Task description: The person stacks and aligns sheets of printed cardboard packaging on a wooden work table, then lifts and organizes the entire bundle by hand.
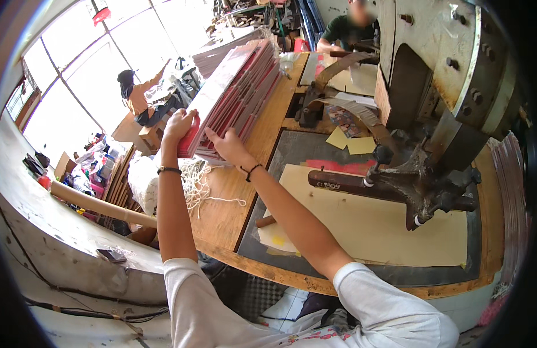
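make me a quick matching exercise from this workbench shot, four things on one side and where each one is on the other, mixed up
Things:
1. left hand
2. right hand
3. white string
4. yellow paper squares

Places:
A. on the dark mat, beside the press
B. gripping the near left corner of the stack of red and white sheets
C. fingers on the near edge of the stack
D. heaped at the left edge of the wooden bench

Pairs: 1-B, 2-C, 3-D, 4-A
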Demonstrator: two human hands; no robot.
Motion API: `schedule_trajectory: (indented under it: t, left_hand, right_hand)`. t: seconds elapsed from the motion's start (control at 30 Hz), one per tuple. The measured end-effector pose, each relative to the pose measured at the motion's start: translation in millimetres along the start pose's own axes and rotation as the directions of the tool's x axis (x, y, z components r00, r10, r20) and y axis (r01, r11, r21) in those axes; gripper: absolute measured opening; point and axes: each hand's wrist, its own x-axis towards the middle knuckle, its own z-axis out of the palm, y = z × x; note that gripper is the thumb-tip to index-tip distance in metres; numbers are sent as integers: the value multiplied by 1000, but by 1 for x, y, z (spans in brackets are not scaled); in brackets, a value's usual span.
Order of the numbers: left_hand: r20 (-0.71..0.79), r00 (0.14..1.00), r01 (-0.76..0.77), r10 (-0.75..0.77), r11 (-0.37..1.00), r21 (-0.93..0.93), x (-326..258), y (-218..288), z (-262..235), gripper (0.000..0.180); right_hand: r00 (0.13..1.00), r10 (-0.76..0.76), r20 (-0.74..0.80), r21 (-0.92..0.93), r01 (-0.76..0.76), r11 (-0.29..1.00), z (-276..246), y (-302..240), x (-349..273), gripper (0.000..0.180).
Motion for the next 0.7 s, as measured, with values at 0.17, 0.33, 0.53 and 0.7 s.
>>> schedule_trajectory:
  t: [0.17, 0.33, 0.53, 0.7]
  left_hand:
    - [0, 1000, -25, 26, 967, -254, -7, 25, 12, 79]
    - [61, 998, 14, 1, 968, -249, -11, 9, 14, 83]
    - [51, 999, 6, 6, 973, -231, -7, 4, 12, 81]
    - [159, 987, 69, -25, 957, -281, -15, 24, 7, 80]
  right_hand:
    - [1000, 30, 2, 56, -30, 998, -16, 2, 7, 53]
    - [972, 183, 144, 31, -189, 981, -23, -29, -8, 45]
    - [971, 199, 129, 162, -218, 962, -18, -47, -15, 49]
    - [967, 233, 101, 257, -251, 933, -24, -56, -13, 62]
